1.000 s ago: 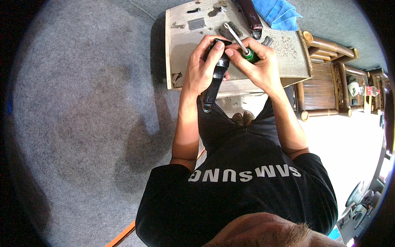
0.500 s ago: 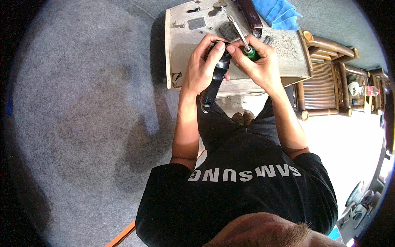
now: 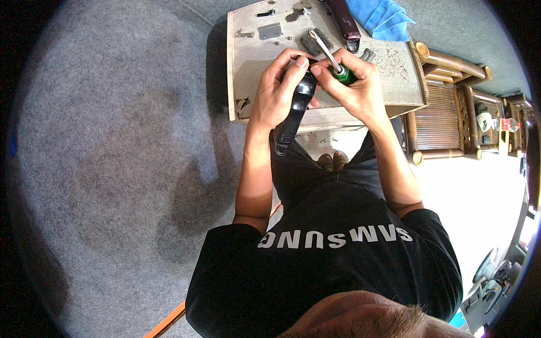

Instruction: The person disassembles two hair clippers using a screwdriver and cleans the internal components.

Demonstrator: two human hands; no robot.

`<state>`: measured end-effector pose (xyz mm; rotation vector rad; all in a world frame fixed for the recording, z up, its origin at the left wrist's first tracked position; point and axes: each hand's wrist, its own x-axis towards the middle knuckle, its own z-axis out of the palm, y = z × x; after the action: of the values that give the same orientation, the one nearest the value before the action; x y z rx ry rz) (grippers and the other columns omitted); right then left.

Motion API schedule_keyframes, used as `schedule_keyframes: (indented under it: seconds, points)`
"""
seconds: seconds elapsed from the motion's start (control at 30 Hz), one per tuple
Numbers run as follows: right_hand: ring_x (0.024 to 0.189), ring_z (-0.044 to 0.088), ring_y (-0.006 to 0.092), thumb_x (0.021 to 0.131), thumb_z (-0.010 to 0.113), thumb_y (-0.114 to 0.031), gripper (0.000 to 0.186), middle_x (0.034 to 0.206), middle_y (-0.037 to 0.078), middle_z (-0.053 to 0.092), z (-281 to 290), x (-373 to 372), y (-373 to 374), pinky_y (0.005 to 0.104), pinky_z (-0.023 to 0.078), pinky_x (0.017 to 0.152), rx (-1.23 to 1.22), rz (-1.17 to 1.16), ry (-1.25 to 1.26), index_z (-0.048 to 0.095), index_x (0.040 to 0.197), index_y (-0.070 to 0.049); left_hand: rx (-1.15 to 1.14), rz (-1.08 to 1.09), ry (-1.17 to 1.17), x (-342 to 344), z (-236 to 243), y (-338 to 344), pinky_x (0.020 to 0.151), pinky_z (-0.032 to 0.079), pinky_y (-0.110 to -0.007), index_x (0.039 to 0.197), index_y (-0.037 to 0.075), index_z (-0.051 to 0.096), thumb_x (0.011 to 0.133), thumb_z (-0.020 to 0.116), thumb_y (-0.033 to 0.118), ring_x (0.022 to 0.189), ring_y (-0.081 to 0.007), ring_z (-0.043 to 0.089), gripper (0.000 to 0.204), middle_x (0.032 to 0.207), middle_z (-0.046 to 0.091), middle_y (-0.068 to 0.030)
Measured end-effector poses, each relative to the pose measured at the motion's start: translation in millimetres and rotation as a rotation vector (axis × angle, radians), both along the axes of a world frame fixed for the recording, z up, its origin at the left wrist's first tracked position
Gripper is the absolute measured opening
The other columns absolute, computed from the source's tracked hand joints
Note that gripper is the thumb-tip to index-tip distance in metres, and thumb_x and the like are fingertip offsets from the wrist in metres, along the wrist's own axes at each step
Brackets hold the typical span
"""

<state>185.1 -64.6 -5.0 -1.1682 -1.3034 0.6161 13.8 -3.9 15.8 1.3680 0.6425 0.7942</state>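
My left hand (image 3: 277, 84) is closed around a glossy black hair clipper (image 3: 297, 111), which points down toward me with its hanging loop at the lower end. A screwdriver (image 3: 325, 48) with a green handle is tucked in my right hand (image 3: 359, 84), its metal shaft slanting up and away over the table. The right thumb and forefinger are pinched at the clipper's upper end, where the fingers hide what they touch. Beyond the hands, a dark grey rough block (image 3: 311, 44) lies on the table beneath the screwdriver's shaft.
On the pale wooden table (image 3: 248, 67) lie a metal plate (image 3: 270, 32), small loose parts, a dark red clipper housing (image 3: 342, 23) and a blue cloth (image 3: 380, 19). Hair clippings are scattered at its right. A bamboo bench (image 3: 437, 118) stands to the right of the table.
The clipper has turned slightly in my left hand, its looped end shifting a little left. The screwdriver's tip has dipped slightly toward me. Both hands keep almost the same place.
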Motion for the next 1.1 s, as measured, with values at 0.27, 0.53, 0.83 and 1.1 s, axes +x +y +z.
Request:
schedule_keyframes:
  seconds: [0.27, 0.53, 0.83, 1.1]
  points:
    - [0.066, 0.053, 0.0031, 0.09, 0.08, -0.015, 0.015, 0.065, 0.002, 0.062, 8.3, 2.8, -5.1, 0.0259, 0.046, 0.059, 0.039, 0.028, -0.122, 0.07, 0.088, -0.004, 0.116, -0.012, 0.047, -3.5, -3.3, 0.6, 0.052, 0.057, -0.027, 0.119, 0.001, 0.059, 0.109, 0.05, 0.035, 0.06, -0.0161, 0.069, 0.036, 0.084, 0.068, -0.0095]
    - [0.065, 0.052, 0.0027, 0.09, 0.082, -0.018, 0.017, 0.065, 0.002, 0.062, 6.0, 0.5, -2.9, 0.0259, 0.045, 0.058, 0.03, 0.025, -0.102, 0.072, 0.091, -0.004, 0.156, -0.032, 0.074, -5.5, -6.4, 2.3, 0.053, 0.057, -0.029, 0.125, 0.0, 0.056, 0.11, 0.038, 0.04, 0.061, -0.0178, 0.069, 0.046, 0.09, 0.068, -0.0116]
    - [0.065, 0.052, 0.0027, 0.092, 0.082, -0.02, 0.016, 0.065, 0.001, 0.064, 4.3, -2.5, -0.2, 0.0264, 0.045, 0.058, -0.067, -0.03, -0.014, 0.075, 0.094, -0.006, 0.104, -0.075, 0.008, -6.6, -4.3, 1.2, 0.057, 0.055, -0.029, 0.123, 0.003, 0.053, 0.104, 0.044, 0.032, 0.061, -0.0152, 0.064, 0.035, 0.082, 0.062, -0.0086]
    - [0.067, 0.055, 0.0028, 0.091, 0.083, -0.02, 0.02, 0.069, -0.002, 0.067, 3.4, -1.8, 3.3, 0.026, 0.047, 0.061, -0.049, 0.014, 0.082, 0.073, 0.098, -0.005, 0.123, -0.065, 0.003, -5.1, -6.7, -0.2, 0.057, 0.057, -0.03, 0.117, 0.001, 0.053, 0.099, 0.061, 0.011, 0.064, -0.0123, 0.063, 0.022, 0.081, 0.062, -0.0072]
